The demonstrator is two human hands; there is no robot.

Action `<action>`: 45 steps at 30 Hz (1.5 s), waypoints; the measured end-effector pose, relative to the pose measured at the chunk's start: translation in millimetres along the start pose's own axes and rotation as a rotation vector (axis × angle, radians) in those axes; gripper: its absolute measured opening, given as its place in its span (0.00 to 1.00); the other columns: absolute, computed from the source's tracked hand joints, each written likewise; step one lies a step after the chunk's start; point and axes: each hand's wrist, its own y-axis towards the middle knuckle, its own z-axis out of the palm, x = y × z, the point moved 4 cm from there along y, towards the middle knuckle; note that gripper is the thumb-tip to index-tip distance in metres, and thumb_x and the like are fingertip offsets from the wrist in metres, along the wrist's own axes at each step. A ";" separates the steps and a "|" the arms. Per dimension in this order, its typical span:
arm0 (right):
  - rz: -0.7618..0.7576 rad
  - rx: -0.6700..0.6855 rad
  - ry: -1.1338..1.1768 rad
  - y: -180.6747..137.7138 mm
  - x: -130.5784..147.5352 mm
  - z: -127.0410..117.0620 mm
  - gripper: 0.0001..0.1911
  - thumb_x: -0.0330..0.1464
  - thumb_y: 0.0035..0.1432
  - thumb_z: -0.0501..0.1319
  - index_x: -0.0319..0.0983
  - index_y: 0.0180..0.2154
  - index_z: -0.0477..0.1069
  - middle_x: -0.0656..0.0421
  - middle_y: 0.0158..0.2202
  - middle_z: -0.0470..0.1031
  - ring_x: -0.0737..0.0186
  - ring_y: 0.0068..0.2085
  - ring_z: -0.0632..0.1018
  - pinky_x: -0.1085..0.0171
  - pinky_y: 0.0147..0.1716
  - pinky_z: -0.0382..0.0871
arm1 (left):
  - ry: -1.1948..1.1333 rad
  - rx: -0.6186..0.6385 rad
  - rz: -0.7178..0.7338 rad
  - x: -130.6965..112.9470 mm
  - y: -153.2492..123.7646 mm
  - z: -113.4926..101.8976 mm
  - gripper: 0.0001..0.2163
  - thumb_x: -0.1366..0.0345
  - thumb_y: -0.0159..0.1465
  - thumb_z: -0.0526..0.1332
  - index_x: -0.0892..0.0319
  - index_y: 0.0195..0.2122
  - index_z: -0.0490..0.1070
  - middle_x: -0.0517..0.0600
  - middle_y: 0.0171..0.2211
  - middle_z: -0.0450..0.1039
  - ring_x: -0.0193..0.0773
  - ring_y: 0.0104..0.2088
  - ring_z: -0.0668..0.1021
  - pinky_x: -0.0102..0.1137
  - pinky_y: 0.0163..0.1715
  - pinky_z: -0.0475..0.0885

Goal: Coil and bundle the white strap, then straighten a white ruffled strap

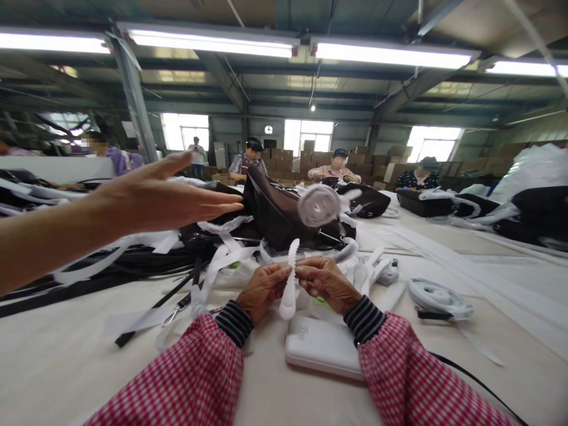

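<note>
My left hand (266, 289) and my right hand (329, 283) meet in the middle of the head view, each with its fingertips pinched. Between them they hold a white strip with ridged edges (289, 296), upright, its lower end wider and rounded. Just below my right hand lies a white power bank (322, 349) marked 35W. Behind my hands stands a dark brown bag (279, 207). A coiled white roll (318, 205), blurred, appears in front of the bag; whether it rests on anything I cannot tell.
Another person's open hand (177, 192) reaches in from the left. Black straps (146, 278) and a metal clip (174, 313) lie to the left. A coiled white strip (439, 299) lies right. Several people sit behind, with more black bags (444, 204) on the table.
</note>
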 end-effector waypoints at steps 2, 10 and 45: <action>0.002 -0.002 0.003 0.0 -0.6 -1.4 0.18 0.39 0.42 0.78 0.33 0.32 0.81 0.58 0.24 0.73 0.71 0.23 0.70 0.73 0.16 0.57 | 0.032 -0.020 0.008 -0.5 0.5 -0.9 0.20 0.52 0.52 0.77 0.64 0.32 0.75 0.50 0.28 0.75 0.30 0.27 0.74 0.24 0.28 0.67; -0.047 -0.027 -0.125 -0.4 1.1 -7.3 0.15 0.38 0.45 0.76 0.33 0.28 0.77 0.59 0.24 0.74 0.70 0.21 0.71 0.73 0.15 0.57 | 0.243 -0.105 0.097 -6.0 1.3 -1.7 0.22 0.48 0.49 0.76 0.64 0.26 0.74 0.44 0.20 0.66 0.27 0.20 0.65 0.25 0.22 0.60; -0.183 -0.247 -0.001 -3.5 41.5 -41.2 0.14 0.36 0.37 0.62 0.40 0.24 0.58 0.67 0.20 0.61 0.73 0.21 0.63 0.73 0.18 0.53 | 1.034 -0.649 0.500 -57.7 -22.6 -37.4 0.16 0.55 0.67 0.51 0.59 0.32 0.73 0.47 0.22 0.75 0.36 0.22 0.77 0.27 0.24 0.69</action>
